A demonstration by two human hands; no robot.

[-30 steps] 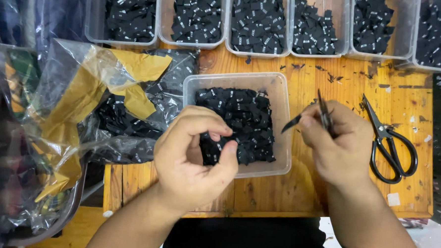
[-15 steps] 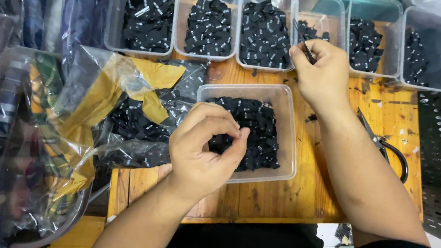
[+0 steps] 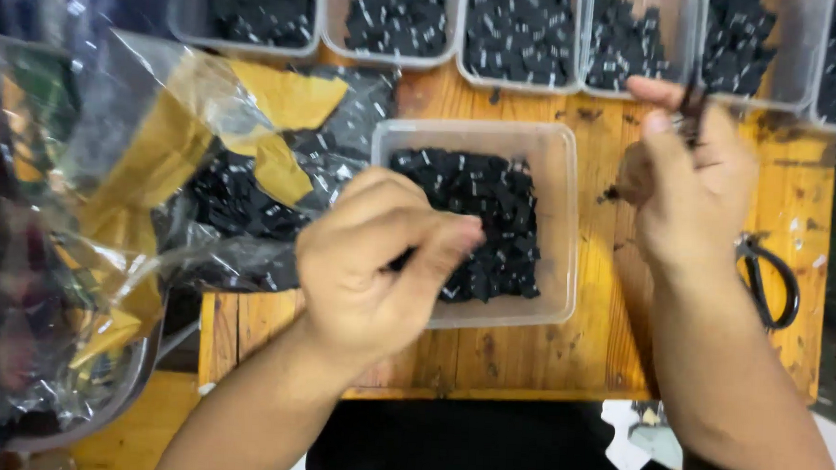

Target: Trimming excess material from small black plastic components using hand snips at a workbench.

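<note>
Landmark: the clear tray (image 3: 565, 223) in the middle of the wooden table (image 3: 525, 367), full of small black pieces (image 3: 494, 220).

Left hand (image 3: 370, 266): over the front left corner of the tray, partly covering the pieces. Fingers curled, thumb pressed against the fingertips in a pinch. Cannot tell if a piece sits inside the pinch, hidden by the fingers. Almost the same place and same shape as half a second ago.

Right hand (image 3: 693, 181): to the right of the tray, near its back right corner, above the bare wood. Fingers clenched around a thin dark tool (image 3: 693, 98), tip pointing away from the body. Half a second ago reaching further back, over the row of clear bins (image 3: 520, 42) behind the tray; now drawn back toward the tray, the tool kept in the same grip. Picture blurred here, so not clear whether the tip carries anything.

Judging from this: one trip to the back bins finished, the work returned to the tray, the tray not emptied at all.

Around it: black scissors (image 3: 771, 279) right of the tray, half hidden behind the right wrist, untouched. Left of the tray, a crumpled transparent bag (image 3: 110, 184) with yellow paper and more black pieces inside, touching the tray's left side.
</note>
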